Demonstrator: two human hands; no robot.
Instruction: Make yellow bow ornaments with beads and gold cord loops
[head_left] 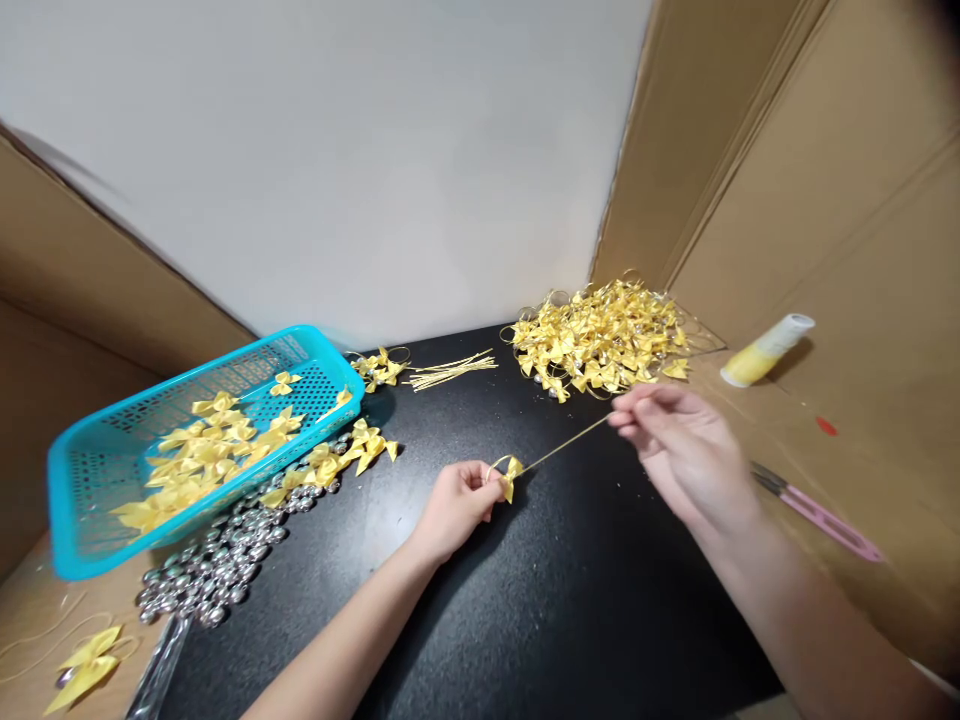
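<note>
Over the middle of the black table, my left hand (466, 503) pinches a yellow ribbon bow (511, 478) with a small loop of cord at its upper left. From the bow a thin yellow cord (568, 441) runs up and right, drawn straight. Its far end sits between the closed thumb and fingers of my right hand (679, 440), which is raised higher than the left. Whether a bead is on the held bow is hidden by my fingers.
Left stands a turquoise basket (71, 500) of yellow bows, beside silver beads (217, 565). Cut cords (454, 370) lie at the back, near a heap of looped bows (600, 340). A thread spool (766, 350) and a pink-handled cutter (829, 522) are at right; cardboard walls flank the table.
</note>
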